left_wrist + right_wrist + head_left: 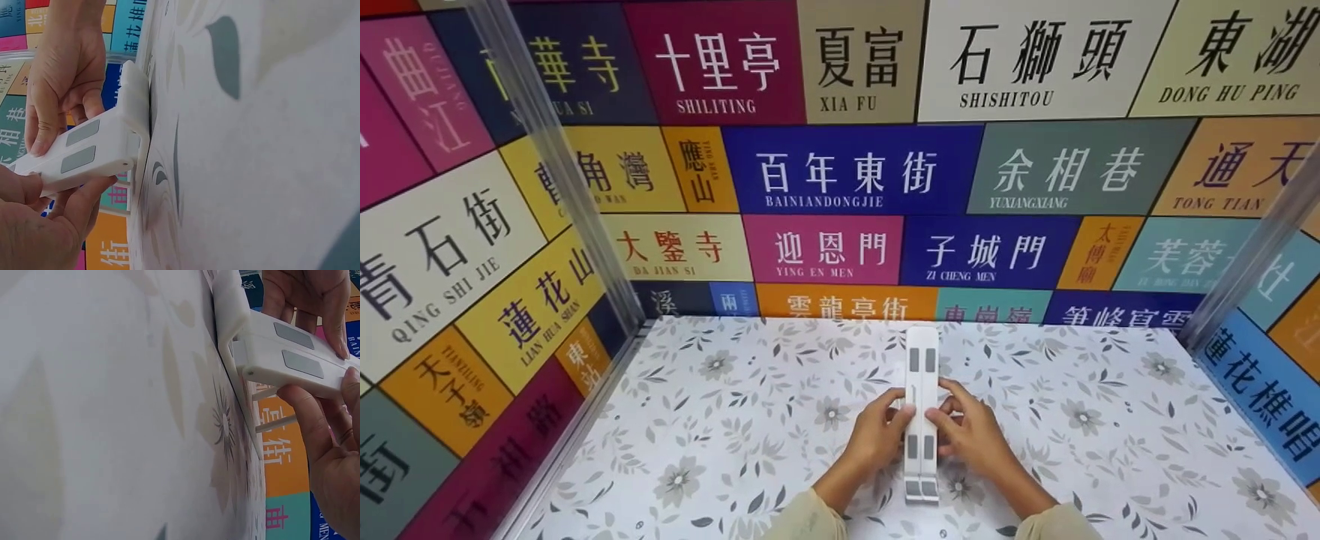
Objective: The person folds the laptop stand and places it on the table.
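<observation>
A white folding laptop stand (922, 405) with grey pads is upright on the flowered tabletop, its two long bars close together. My left hand (876, 433) grips its left side, thumb on the near bar edge and fingers underneath. On the opposite side, my right hand (971, 429) holds it the same way. In the left wrist view, the stand (107, 143) slopes up from a lipped front end close over the table, with thin struts below. The right wrist view shows the same end of the stand (270, 354) and both hands pinching the bars.
A white tabletop (780, 450) printed with grey flowers and leaves spreads around the stand. Behind it rises a wall of colourful name signs (855, 169). Clear upright corner strips (562, 165) border the table at left and right.
</observation>
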Available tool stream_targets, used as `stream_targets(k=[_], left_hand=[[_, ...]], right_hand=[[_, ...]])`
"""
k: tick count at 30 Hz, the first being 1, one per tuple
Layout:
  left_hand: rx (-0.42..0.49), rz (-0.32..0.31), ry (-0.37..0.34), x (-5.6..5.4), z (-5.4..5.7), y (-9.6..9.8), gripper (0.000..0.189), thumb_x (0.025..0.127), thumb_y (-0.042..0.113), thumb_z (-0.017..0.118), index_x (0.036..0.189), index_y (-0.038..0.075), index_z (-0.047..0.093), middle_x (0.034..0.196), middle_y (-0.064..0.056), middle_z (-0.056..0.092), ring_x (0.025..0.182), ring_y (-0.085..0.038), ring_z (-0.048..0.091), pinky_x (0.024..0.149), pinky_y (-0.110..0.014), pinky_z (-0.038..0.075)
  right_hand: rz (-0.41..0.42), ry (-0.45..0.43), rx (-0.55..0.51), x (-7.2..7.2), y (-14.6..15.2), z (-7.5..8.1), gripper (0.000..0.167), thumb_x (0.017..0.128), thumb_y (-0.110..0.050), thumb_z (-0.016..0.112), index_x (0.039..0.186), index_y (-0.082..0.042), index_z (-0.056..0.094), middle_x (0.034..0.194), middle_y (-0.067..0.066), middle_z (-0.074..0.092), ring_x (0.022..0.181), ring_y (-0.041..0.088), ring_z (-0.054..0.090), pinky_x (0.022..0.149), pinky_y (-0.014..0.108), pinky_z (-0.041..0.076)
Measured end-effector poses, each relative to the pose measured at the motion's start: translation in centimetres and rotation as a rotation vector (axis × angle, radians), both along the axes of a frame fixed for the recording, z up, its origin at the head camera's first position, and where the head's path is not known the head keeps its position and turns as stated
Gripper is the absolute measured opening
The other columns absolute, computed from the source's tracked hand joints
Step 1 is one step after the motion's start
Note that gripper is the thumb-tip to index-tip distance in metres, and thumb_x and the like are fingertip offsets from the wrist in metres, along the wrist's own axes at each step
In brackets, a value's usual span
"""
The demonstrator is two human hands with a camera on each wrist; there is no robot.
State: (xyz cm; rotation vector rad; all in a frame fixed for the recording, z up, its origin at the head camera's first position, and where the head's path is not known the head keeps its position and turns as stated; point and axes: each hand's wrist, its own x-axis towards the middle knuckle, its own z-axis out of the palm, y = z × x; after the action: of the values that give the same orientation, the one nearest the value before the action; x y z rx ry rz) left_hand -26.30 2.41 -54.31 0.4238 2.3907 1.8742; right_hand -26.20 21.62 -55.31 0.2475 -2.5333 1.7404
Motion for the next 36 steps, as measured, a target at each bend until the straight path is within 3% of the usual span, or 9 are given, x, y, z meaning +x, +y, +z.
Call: stream_targets(k=[6, 8, 13, 17, 23, 26, 31, 36], left_hand=[[0.002, -0.017, 0.013, -0.1, 0.0, -0.4, 0.028, 0.105, 0.028, 0.058, 0.130, 0.019, 0.065, 0.089, -0.008, 0.075, 0.072, -0.013, 0.070, 0.057, -0.027, 0.057], [0.023, -0.025, -0.004, -0.1, 0.1, -0.3, 0.028, 0.105, 0.028, 0.058, 0.131, 0.019, 0.065, 0.092, -0.009, 0.076, 0.074, -0.014, 0.071, 0.060, -0.032, 0.060], [0.092, -0.021, -0.113, 0.5, 0.1, -0.2, 0.036, 0.104, 0.023, 0.061, 0.140, 0.017, 0.060, 0.094, -0.010, 0.077, 0.077, -0.019, 0.073, 0.067, -0.044, 0.062], [0.084, 0.001, -0.188, 1.5, 0.2, -0.4, 0.047, 0.097, 0.019, 0.070, 0.141, 0.011, 0.054, 0.099, -0.009, 0.076, 0.083, -0.018, 0.071, 0.069, -0.035, 0.059], [0.116, -0.044, -0.349, 3.2, 0.5, -0.7, 0.056, 0.084, 0.011, 0.083, 0.133, 0.010, 0.055, 0.117, -0.006, 0.070, 0.101, -0.020, 0.069, 0.083, -0.038, 0.059], [0.116, -0.051, -0.352, 3.8, 0.5, -0.6, 0.062, 0.081, 0.007, 0.085, 0.134, 0.010, 0.054, 0.119, -0.008, 0.067, 0.106, -0.022, 0.068, 0.089, -0.039, 0.059], [0.098, -0.007, -0.363, 4.1, 0.1, -0.1, 0.059, 0.081, 0.004, 0.085, 0.131, 0.009, 0.055, 0.112, -0.006, 0.066, 0.100, -0.018, 0.067, 0.082, -0.035, 0.059], [0.093, 0.081, -0.363, 3.7, -0.3, 0.5, 0.053, 0.079, 0.002, 0.085, 0.124, 0.010, 0.058, 0.108, -0.004, 0.066, 0.096, -0.015, 0.066, 0.081, -0.032, 0.059]], right_hand=[[-0.008, -0.017, -0.015, 0.0, -0.4, 0.1, 0.055, 0.098, -0.026, 0.071, 0.148, -0.023, 0.049, 0.089, 0.008, 0.061, 0.071, 0.019, 0.070, 0.053, 0.042, 0.061], [-0.007, -0.026, -0.014, -0.1, -0.3, 0.1, 0.056, 0.098, -0.027, 0.071, 0.149, -0.023, 0.049, 0.089, 0.008, 0.061, 0.072, 0.019, 0.071, 0.054, 0.041, 0.061], [0.029, -0.044, -0.009, -0.2, 0.2, 0.3, 0.059, 0.098, -0.027, 0.071, 0.151, -0.017, 0.046, 0.093, 0.011, 0.064, 0.079, 0.021, 0.074, 0.059, 0.041, 0.063], [0.062, -0.028, 0.010, -0.5, 0.6, 0.6, 0.060, 0.099, -0.029, 0.069, 0.151, -0.012, 0.045, 0.101, 0.014, 0.065, 0.085, 0.021, 0.072, 0.066, 0.038, 0.063], [-0.005, 0.066, 0.000, -1.9, 0.9, 2.2, 0.050, 0.101, -0.030, 0.066, 0.147, -0.017, 0.052, 0.102, 0.013, 0.069, 0.090, 0.022, 0.071, 0.076, 0.034, 0.063], [-0.009, 0.079, -0.033, -2.8, 0.7, 3.4, 0.050, 0.103, -0.030, 0.064, 0.148, -0.017, 0.049, 0.111, 0.014, 0.068, 0.100, 0.022, 0.070, 0.083, 0.034, 0.062], [0.022, 0.028, -0.161, -4.6, 0.3, 5.2, 0.058, 0.104, -0.033, 0.061, 0.156, -0.024, 0.039, 0.137, 0.018, 0.059, 0.121, 0.029, 0.064, 0.094, 0.039, 0.058], [0.073, 0.020, -0.219, -6.3, 0.0, 6.9, 0.060, 0.101, -0.037, 0.065, 0.156, -0.028, 0.042, 0.146, 0.016, 0.054, 0.131, 0.034, 0.057, 0.101, 0.052, 0.054]])
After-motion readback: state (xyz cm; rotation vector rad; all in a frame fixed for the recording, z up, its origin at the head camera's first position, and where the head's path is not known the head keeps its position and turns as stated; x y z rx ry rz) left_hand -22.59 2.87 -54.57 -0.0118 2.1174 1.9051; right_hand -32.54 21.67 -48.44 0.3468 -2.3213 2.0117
